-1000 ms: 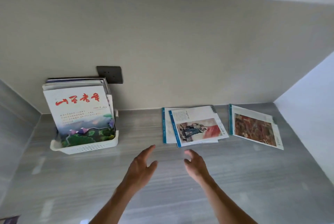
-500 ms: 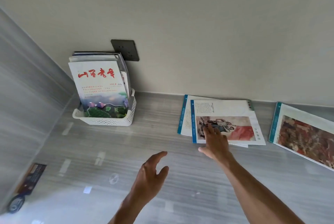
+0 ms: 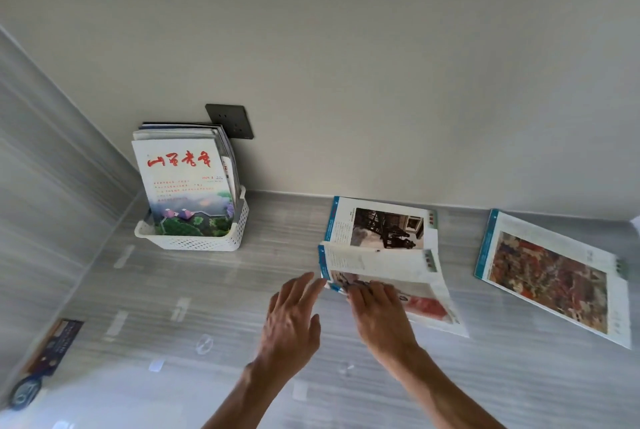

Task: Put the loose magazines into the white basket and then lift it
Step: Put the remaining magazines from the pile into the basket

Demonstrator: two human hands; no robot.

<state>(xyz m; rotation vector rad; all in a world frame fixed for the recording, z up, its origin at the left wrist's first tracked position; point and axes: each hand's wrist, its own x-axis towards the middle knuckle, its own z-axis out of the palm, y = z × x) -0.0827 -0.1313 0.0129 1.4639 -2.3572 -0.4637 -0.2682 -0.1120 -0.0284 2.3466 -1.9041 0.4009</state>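
Head view: grey wood-grain table (image 3: 194,293) against a pale wall (image 3: 346,48). White basket (image 3: 204,241) stands at back left, close to the wall, with several magazines upright inside; the front one (image 3: 183,186) shows red characters over a landscape picture. A dark wall socket (image 3: 230,120) sits just behind and above the basket. Three loose magazines lie to the right of centre. The rear magazine (image 3: 384,228) lies flat, showing a dark photograph. The near magazine (image 3: 391,276) overlaps the rear one's front edge; its left side looks raised off the table and its pages are bowed. Right hand (image 3: 377,311) grasps this near magazine at its left front corner, fingers curled over the cover; the thumb is hidden. Left hand (image 3: 294,318) is released, fingers spread and straight, fingertips just beside the magazine's blue spine; contact cannot be told. The third magazine (image 3: 550,273), blue-edged with a reddish picture, lies flat well to the right, apart from both hands. A dark printed card (image 3: 48,356) lies at the table's far left edge.
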